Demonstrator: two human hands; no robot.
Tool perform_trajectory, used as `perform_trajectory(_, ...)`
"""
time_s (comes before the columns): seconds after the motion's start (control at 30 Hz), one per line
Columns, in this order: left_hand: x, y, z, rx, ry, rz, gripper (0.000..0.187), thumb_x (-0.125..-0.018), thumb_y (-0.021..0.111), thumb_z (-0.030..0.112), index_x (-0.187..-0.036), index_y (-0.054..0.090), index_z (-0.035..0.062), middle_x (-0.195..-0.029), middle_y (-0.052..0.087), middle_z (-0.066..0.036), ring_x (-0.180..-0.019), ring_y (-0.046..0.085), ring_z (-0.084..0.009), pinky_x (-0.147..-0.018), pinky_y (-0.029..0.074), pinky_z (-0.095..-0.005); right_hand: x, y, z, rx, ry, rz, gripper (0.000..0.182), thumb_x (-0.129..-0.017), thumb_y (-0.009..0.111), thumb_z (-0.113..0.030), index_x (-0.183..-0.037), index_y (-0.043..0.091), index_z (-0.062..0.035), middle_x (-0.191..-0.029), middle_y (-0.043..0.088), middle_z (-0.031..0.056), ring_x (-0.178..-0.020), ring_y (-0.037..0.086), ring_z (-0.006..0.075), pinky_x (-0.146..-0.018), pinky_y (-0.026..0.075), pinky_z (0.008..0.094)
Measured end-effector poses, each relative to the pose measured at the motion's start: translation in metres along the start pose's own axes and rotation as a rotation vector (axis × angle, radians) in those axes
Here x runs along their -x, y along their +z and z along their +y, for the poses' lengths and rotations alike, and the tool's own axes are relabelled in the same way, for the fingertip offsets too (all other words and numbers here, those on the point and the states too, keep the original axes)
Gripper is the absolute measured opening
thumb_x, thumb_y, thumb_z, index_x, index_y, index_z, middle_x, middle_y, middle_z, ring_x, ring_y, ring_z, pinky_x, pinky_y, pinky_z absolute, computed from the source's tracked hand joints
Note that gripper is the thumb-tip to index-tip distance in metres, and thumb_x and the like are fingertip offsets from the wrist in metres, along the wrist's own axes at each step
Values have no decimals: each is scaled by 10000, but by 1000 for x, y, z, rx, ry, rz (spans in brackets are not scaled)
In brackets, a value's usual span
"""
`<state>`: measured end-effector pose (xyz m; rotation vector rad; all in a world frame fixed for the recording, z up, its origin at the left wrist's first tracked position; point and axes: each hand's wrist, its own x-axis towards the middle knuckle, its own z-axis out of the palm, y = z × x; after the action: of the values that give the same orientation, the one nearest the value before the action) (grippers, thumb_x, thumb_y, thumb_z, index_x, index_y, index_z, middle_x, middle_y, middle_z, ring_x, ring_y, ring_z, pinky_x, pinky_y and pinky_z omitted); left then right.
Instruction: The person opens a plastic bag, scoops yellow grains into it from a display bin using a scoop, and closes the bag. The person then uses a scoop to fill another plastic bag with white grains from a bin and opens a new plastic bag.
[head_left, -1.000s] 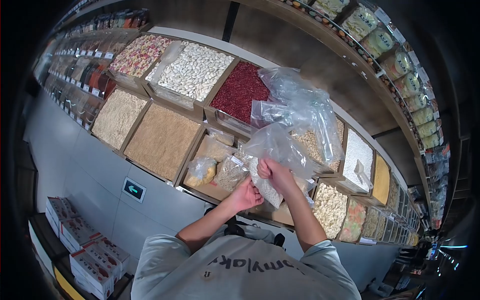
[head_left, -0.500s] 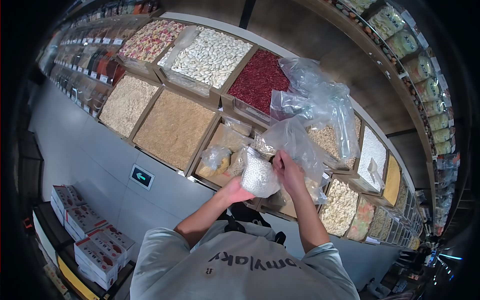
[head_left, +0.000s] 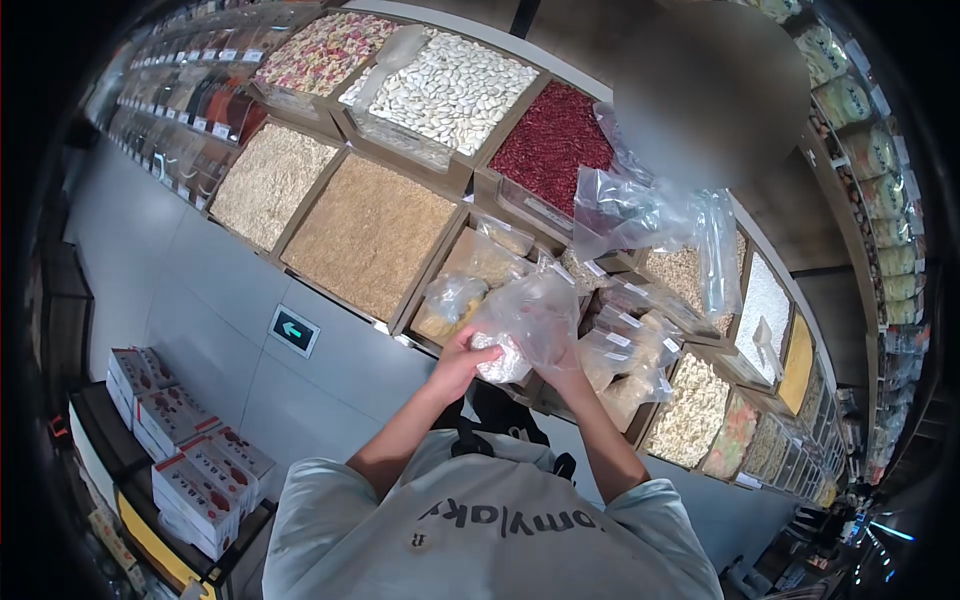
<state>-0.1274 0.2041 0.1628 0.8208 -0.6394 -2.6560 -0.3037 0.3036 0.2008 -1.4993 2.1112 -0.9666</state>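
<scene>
My left hand (head_left: 459,366) grips a clear bag of small white balls (head_left: 503,360), its thumb lying across the front. An empty-looking clear plastic bag (head_left: 535,312) spreads over and beside the filled one, overlapping its top. My right hand (head_left: 563,367) is at the right side of this clear bag, its fingers mostly hidden by the film. Both hands are close together above a bin of bagged grains (head_left: 500,236), with a knotted bag (head_left: 455,298) just beyond the left hand.
Open bins of white beans (head_left: 455,90), red beans (head_left: 550,150) and brown grain (head_left: 370,235) line the counter. Large clear plastic bags (head_left: 650,215) lie over the back bins. More labelled bags (head_left: 625,350) sit right of my hands. Stacked boxes (head_left: 205,480) stand at lower left.
The filled bag has tilted and dropped lower, with the left thumb now over it. The clear bag has come leftward and down over it, and my right hand has lowered beside it.
</scene>
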Motion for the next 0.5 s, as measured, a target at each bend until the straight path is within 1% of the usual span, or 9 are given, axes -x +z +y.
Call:
perform_trajectory(0.07, 0, -5, -3, -51, 103, 77, 688, -806, 729, -86, -1421, 457, 60, -1277, 600, -88, -1157, 610, -198, -1010, 498, -360, 7, 16, -6, 125, -73, 3, 498, -824, 757, -161, -1260, 566, -14, -1200, 616, 181, -1101, 613, 339, -957, 478, 413)
perform_trajectory(0.13, -10, -28, -18, -93, 157, 81, 729, -789, 746, -81, -1435, 440, 61, -1293, 588, -95, -1177, 599, -209, -1028, 488, -363, 11, 30, -26, -241, 119, 152, 374, -795, 743, -169, -1116, 641, -9, -1130, 604, 220, -1017, 622, 420, -886, 509, 454)
perform_trajectory(0.17, -11, -32, -20, -136, 210, 80, 771, -772, 763, -77, -1449, 422, 63, -1309, 576, -103, -1197, 588, -220, -1046, 478, -366, 9, 27, -35, -123, 113, 42, 363, -811, 720, -175, -1123, 638, -8, -1146, 593, 230, -999, 596, 424, -895, 497, 466)
perform_trajectory(0.2, -12, -36, -23, -133, 207, 80, 771, -772, 763, -77, -1449, 422, 63, -1309, 576, -103, -1197, 588, -220, -1046, 478, -366, 9, 31, -35, -120, 115, 41, 363, -811, 720, -175, -1123, 638, -8, -1146, 593, 230, -999, 596, 424, -895, 497, 466)
perform_trajectory(0.27, -10, -43, -29, -236, 207, 121, 825, -762, 796, -18, -1472, 382, 42, -1398, 505, -133, -1260, 541, -260, -1091, 441, -385, 11, 40, -33, 77, 40, -81, 370, -862, 690, -122, -1186, 588, 23, -1170, 613, 195, -1105, 590, 368, -991, 454, 409)
perform_trajectory(0.3, -12, -50, -39, -232, 203, 125, 825, -762, 796, -18, -1472, 382, 42, -1398, 505, -133, -1260, 541, -260, -1091, 441, -385, 13, 42, -36, 76, 43, -87, 370, -862, 690, -122, -1186, 588, 23, -1170, 613, 195, -1105, 590, 368, -991, 454, 409)
perform_trajectory(0.37, -16, -55, -50, -656, 639, 137, 839, -782, 807, 53, -1482, 347, 14, -1453, 445, -170, -1326, 476, -293, -1107, 413, -404, 19, 44, -42, 109, -48, -38, 297, -877, 655, -118, -1135, 605, 19, -1166, 604, 201, -1051, 601, 363, -937, 481, 393)
perform_trajectory(0.47, -14, -35, -48, -619, 636, 89, 845, -809, 797, 117, -1494, 315, 0, -1527, 324, -206, -1362, 425, -302, -1114, 397, -413, 26, 53, -43, -200, 158, 5, 251, -878, 624, -94, -1111, 609, -1, -1152, 593, 194, -1052, 585, 371, -919, 483, 402)
perform_trajectory(0.5, -17, -37, -47, -619, 634, 90, 845, -809, 797, 117, -1494, 315, 0, -1527, 324, -206, -1362, 425, -302, -1114, 397, -413, 27, 58, -38, -201, 159, 3, 251, -878, 624, -94, -1111, 609, -1, -1152, 593, 194, -1052, 585, 371, -919, 483, 402)
